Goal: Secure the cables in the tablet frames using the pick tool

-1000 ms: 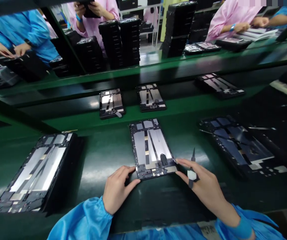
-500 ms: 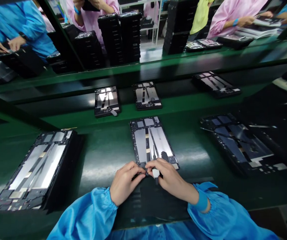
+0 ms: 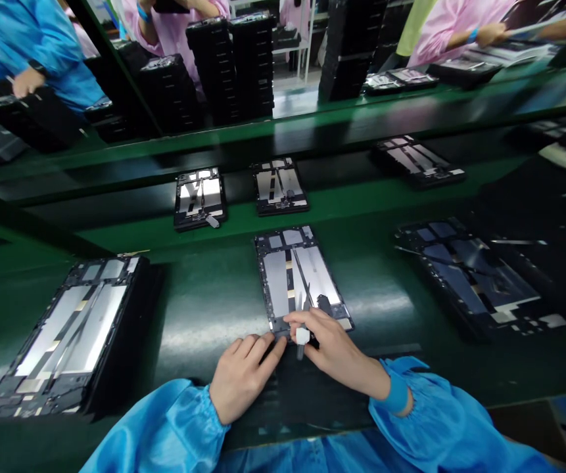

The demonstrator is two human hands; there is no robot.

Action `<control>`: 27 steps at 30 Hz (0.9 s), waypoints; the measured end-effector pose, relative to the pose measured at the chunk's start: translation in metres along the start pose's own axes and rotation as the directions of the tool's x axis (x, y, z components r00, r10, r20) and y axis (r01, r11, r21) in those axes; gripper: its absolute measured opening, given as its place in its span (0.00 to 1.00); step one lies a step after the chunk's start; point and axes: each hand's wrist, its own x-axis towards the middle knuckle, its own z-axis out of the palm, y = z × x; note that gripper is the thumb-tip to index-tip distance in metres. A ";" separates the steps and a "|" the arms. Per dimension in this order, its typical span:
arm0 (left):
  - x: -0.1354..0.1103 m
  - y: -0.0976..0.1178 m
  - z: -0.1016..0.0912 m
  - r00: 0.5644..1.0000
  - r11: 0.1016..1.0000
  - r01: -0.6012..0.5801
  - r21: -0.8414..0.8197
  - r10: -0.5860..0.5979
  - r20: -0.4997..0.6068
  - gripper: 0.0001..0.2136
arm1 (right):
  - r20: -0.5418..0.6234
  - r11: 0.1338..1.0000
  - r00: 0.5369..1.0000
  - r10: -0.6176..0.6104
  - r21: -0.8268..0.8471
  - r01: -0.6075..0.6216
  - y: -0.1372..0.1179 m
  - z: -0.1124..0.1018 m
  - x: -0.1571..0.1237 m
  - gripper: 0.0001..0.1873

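An opened tablet (image 3: 273,279) with silver panels and a dark ribbon cable lies before me on the green bench. My left hand (image 3: 246,374) rests at its lower left edge, fingers stretched and lying down, gripping nothing I can see. Closed over the tablet's lower edge is my right hand (image 3: 329,341), holding slim pointed tweezers (image 3: 305,299) that are blurred and point away from me. A small white piece (image 3: 302,336) shows by its fingers; whether it belongs to the tweezers I cannot tell. The right fingertips are partly hidden.
At left stands a stack topped by another opened tablet (image 3: 73,328); a darker one (image 3: 474,276) lies right. Several more, including a tablet (image 3: 200,197), sit along the back strip. Beyond the green rail (image 3: 213,138) are black tray stacks (image 3: 211,72) and co-workers in blue and pink.
My left hand has drawn slightly down and left, its fingers flattening from a pinch. My right hand stays near the same spot, with the tweezers tilted differently. The view has shifted slightly.
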 end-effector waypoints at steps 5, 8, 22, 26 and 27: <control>-0.005 -0.009 0.002 0.998 0.998 -0.055 -0.037 0.054 -0.030 0.15 | -0.007 1.000 1.000 -0.002 0.016 0.002 0.002 -0.001 -0.001 0.31; -0.003 -0.014 0.004 0.997 0.995 -0.081 -0.056 0.081 0.005 0.15 | -0.019 1.000 1.000 0.003 0.020 -0.002 0.003 0.000 -0.001 0.30; -0.001 -0.002 0.015 0.999 0.994 0.044 -0.096 -0.041 0.029 0.13 | -0.090 0.956 0.989 0.121 0.279 -0.092 -0.010 -0.025 -0.028 0.18; -0.003 -0.002 0.015 0.998 0.993 0.051 -0.102 -0.047 0.042 0.14 | -0.025 0.906 0.966 0.259 0.354 -0.234 -0.008 -0.016 -0.027 0.12; -0.003 -0.003 0.015 0.998 0.993 0.052 -0.104 -0.048 0.044 0.15 | -0.017 0.903 0.961 0.275 0.348 -0.252 -0.007 -0.015 -0.025 0.10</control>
